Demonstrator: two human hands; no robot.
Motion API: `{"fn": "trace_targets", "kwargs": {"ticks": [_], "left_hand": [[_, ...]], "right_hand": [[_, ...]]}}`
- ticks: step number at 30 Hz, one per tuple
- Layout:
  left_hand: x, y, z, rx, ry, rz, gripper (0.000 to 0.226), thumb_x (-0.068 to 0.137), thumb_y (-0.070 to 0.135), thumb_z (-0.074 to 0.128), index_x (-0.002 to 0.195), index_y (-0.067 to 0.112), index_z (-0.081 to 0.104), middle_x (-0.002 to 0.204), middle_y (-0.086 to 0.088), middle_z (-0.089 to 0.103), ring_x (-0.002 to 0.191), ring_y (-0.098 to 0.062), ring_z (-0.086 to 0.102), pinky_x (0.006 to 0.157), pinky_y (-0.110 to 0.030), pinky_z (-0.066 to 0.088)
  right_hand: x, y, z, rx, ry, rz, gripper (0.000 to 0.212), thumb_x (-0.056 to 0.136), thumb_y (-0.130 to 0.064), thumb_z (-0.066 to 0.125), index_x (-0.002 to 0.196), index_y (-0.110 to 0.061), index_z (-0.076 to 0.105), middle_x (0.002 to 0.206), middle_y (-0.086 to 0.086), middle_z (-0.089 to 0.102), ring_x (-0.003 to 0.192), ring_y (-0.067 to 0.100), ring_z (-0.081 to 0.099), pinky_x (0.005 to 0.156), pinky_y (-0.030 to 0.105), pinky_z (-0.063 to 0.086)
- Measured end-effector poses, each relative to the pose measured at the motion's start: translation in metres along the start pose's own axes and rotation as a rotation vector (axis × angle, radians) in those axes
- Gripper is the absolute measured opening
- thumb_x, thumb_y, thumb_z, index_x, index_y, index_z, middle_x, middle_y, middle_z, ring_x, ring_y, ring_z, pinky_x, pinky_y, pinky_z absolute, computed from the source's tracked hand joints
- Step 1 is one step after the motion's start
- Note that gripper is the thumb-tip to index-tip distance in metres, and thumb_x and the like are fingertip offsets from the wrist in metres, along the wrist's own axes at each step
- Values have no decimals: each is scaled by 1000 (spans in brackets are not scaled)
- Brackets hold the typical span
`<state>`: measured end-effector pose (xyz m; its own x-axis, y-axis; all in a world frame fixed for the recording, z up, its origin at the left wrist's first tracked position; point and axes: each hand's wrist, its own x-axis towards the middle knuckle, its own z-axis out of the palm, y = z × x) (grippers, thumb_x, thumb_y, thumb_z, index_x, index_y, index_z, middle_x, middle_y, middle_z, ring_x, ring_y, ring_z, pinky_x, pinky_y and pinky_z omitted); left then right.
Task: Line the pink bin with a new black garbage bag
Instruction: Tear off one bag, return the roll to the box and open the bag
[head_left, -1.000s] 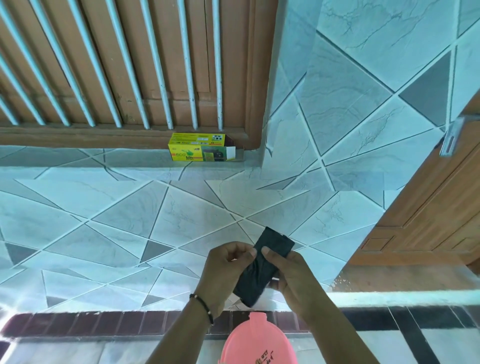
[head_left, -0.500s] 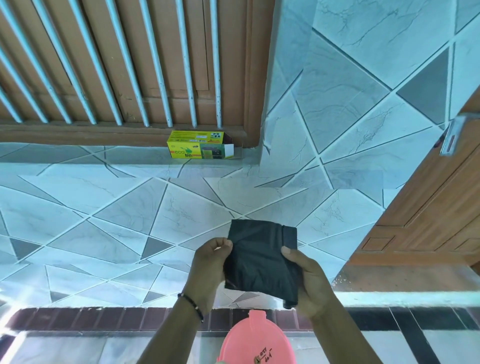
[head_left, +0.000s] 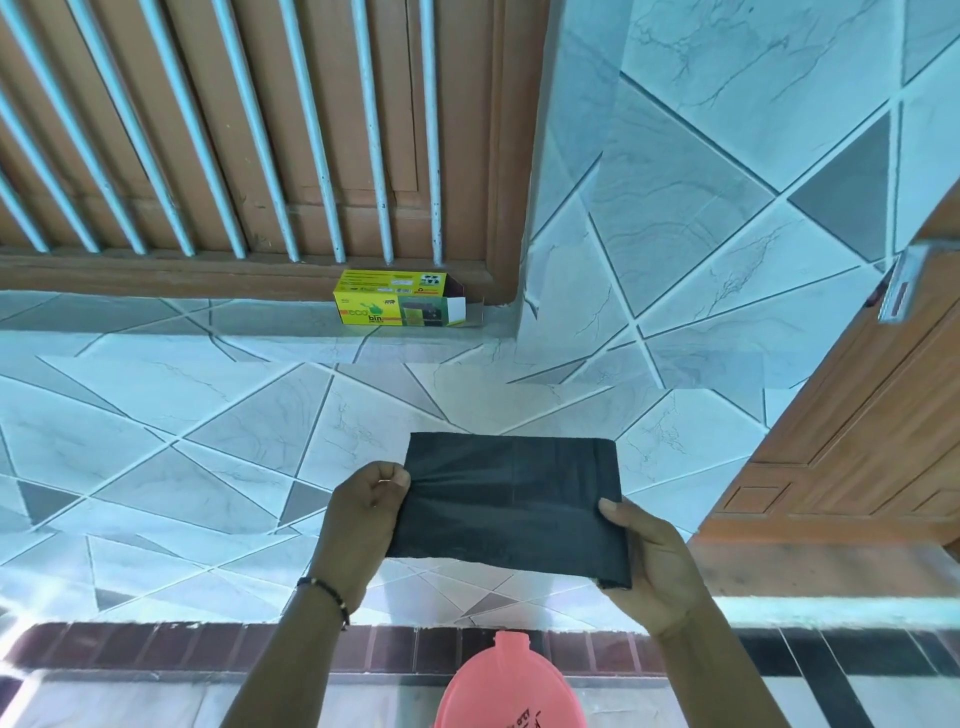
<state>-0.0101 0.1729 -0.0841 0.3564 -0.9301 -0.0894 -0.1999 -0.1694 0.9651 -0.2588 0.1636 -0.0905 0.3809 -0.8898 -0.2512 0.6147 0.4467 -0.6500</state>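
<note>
A folded black garbage bag (head_left: 511, 506) is stretched flat between both hands, in front of the tiled wall. My left hand (head_left: 363, 514) pinches its left edge between thumb and fingers. My right hand (head_left: 647, 561) grips its right lower corner, thumb on the front. Below the hands, at the bottom edge of the view, sits the pink bin (head_left: 511, 686) with its lid closed; only the lid's top shows.
A yellow-green bin-bag box (head_left: 395, 306) with an open end flap lies on the window ledge. Above it is a wooden window with white bars (head_left: 260, 130). A brown wooden door (head_left: 857, 441) stands at the right.
The bag went from a narrow folded strip to a wide flat rectangle as my hands pulled apart sideways, unfolding it.
</note>
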Motion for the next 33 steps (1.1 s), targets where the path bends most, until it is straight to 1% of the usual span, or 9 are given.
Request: {"fn": "trace_targets", "kwargs": {"ticks": [3,7,10,14,18,23,25,27,33], "left_hand": [[-2,-1,-3,-8,-75,4,20,90,26,56,75,15,64,59,14,65,63,-8,57,60,-19,47],[-5,-3,-5,-327,-559,-267,55,74,61,54,107,18,68,107,-2,73,104,-24,67,89,-39,53],[-16,-7,9,-353,-751,-336,85,49,71,71,114,17,66,118,-9,68,113,-27,62,98,-46,49],[-25,-5,33,-239,-723,-212,61,60,50,78,105,9,70,104,-12,73,94,-23,70,83,-31,55],[-23,-5,32,-257,-558,-189,30,78,19,72,105,4,70,107,-17,72,102,-32,67,95,-42,51],[-11,-7,19,-174,-364,-115,35,71,28,77,94,3,72,97,-32,68,81,-29,64,77,-37,49],[-7,-6,13,-137,-328,-90,28,76,24,74,96,6,73,92,-21,74,78,-24,69,71,-28,51],[-6,-5,7,-156,-302,-119,24,78,19,71,99,7,72,92,-10,76,81,-21,72,77,-31,57],[-1,-7,-10,-86,-310,-147,23,81,19,68,100,5,70,98,-13,75,93,-29,70,91,-41,53]], "right_hand": [[-1,-3,1,-100,-50,-3,63,39,-15,91,97,0,72,102,21,71,89,34,70,67,38,58],[2,1,10,-289,-79,1,52,56,-13,83,104,-1,67,102,19,70,90,33,68,74,39,57],[5,11,22,-435,-33,-16,29,70,-7,70,99,-4,67,95,17,69,87,30,66,77,39,55],[9,23,31,-534,-22,-12,27,75,-8,70,102,-4,68,100,22,68,89,33,65,81,40,55],[11,21,24,-409,-58,46,39,68,-11,74,105,-1,67,106,24,67,90,33,65,77,38,56],[10,15,12,-291,-114,78,61,48,-15,88,104,-1,68,105,21,69,89,33,67,72,38,57],[11,12,9,-283,-91,75,74,40,-18,92,107,-1,64,103,19,70,88,32,68,70,37,58],[11,9,6,-289,-72,81,82,37,-20,93,111,1,62,105,19,69,88,32,68,69,36,58],[12,1,3,-274,-96,94,85,39,-18,92,115,1,59,112,22,67,92,34,67,72,37,58]]}}
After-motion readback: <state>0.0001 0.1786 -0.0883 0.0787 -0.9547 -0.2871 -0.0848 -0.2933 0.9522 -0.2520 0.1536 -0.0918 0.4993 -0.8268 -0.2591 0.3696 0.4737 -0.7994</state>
